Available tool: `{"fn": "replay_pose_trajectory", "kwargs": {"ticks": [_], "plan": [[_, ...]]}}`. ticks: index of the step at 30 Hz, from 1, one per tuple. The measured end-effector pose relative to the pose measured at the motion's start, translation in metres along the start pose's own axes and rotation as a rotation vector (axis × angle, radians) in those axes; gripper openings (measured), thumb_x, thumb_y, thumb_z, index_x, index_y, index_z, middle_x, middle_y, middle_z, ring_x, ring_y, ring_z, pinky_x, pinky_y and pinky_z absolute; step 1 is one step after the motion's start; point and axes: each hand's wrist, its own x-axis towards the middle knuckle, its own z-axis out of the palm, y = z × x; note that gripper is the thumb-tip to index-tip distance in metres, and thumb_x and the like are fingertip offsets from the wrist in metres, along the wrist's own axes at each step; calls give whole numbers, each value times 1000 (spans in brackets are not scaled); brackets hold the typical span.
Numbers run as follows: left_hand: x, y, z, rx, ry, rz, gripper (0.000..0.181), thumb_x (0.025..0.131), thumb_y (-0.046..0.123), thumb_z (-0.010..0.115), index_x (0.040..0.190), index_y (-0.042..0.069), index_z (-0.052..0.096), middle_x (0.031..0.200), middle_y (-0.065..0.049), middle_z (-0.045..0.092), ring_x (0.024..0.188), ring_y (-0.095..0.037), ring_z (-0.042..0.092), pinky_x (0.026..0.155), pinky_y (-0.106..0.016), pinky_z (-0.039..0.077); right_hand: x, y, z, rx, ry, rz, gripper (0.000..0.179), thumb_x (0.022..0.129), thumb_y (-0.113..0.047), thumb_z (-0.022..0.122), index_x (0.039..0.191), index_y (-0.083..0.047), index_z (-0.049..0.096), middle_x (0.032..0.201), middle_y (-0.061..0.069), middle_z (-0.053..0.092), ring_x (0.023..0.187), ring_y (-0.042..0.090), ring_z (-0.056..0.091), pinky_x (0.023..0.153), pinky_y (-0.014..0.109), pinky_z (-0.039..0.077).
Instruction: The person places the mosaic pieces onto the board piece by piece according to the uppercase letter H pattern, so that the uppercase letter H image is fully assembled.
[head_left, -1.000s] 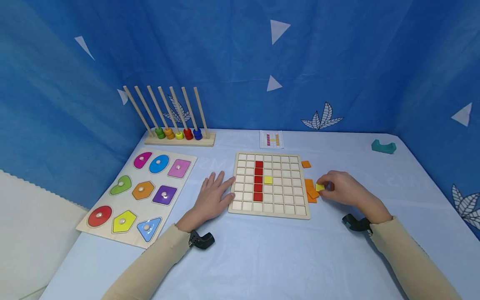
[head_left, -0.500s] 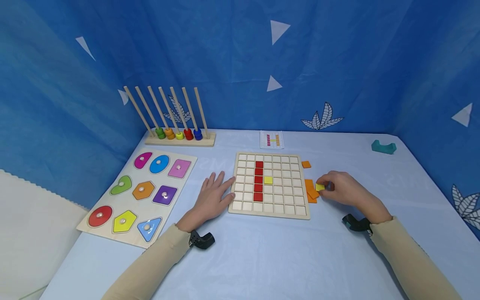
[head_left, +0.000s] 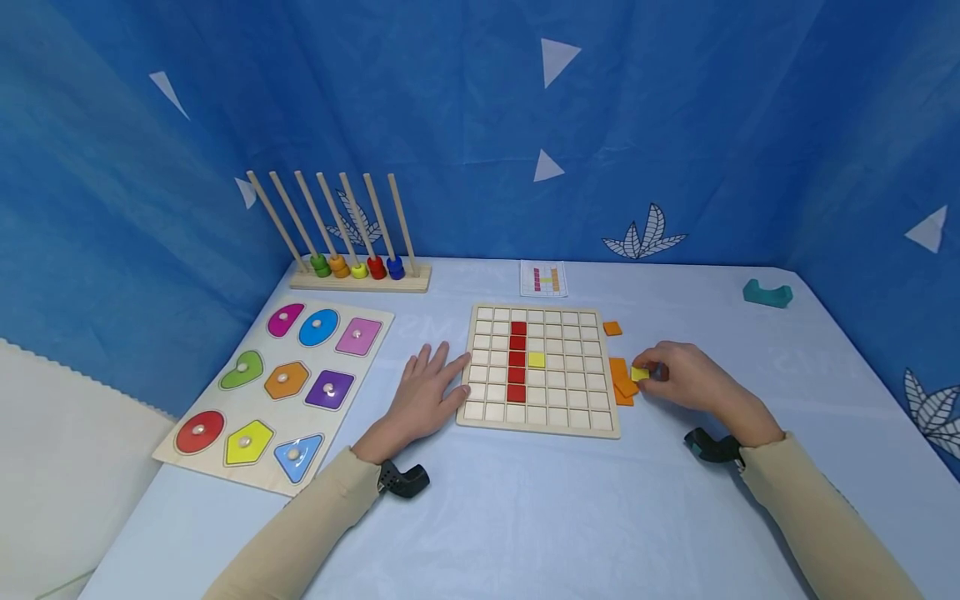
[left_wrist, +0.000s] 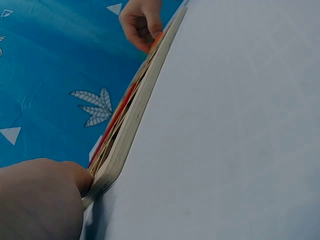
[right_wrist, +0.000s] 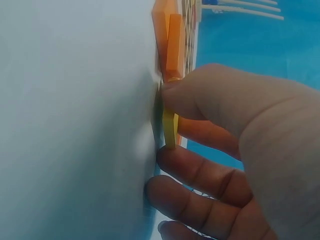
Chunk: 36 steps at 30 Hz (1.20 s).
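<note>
My right hand (head_left: 682,376) pinches a yellow square tile (head_left: 640,374) between thumb and fingers, just right of the grid board. In the right wrist view the yellow tile (right_wrist: 170,127) stands on edge to the camera, close over the table, with orange tiles (right_wrist: 174,47) beyond it. Fingers spread, my left hand (head_left: 427,392) lies at the left edge of the wooden grid board (head_left: 538,432), thumb and index tips at its rim. Several red tiles (head_left: 517,358) fill part of one column of the board. One yellow tile (head_left: 536,360) sits beside that column.
Orange tiles (head_left: 621,382) lie along the board's right side, one (head_left: 612,328) farther back. Behind the board is a pattern card (head_left: 543,280). A knobbed shape puzzle (head_left: 352,307) and a peg stacker (head_left: 360,284) stand left. A teal curved piece (head_left: 767,293) lies back right.
</note>
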Motion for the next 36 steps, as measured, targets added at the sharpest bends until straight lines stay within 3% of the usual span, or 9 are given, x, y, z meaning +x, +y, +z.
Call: {"fn": "replay_pose_trajectory", "kwargs": {"ticks": [16,36], "plan": [[-1,1,-2,4,-1,-6,57,101,33,55,154,14,47,166,-24,28,157,-50,12,124,-68,12,7,-9,-11,-9,5,41,33,82,-20,83,110,-4,76,87,4,68,70,14,52,60,23,48],[-1,3,-3,-2,2,-2,57,101,34,55,154,14,47,166,-24,28,157,-50,12,124,-67,11,51,-45,-7,13,5,-62,31,86,-20,81,113,-5,75,94,9,70,70,15,53,58,25,48]]}}
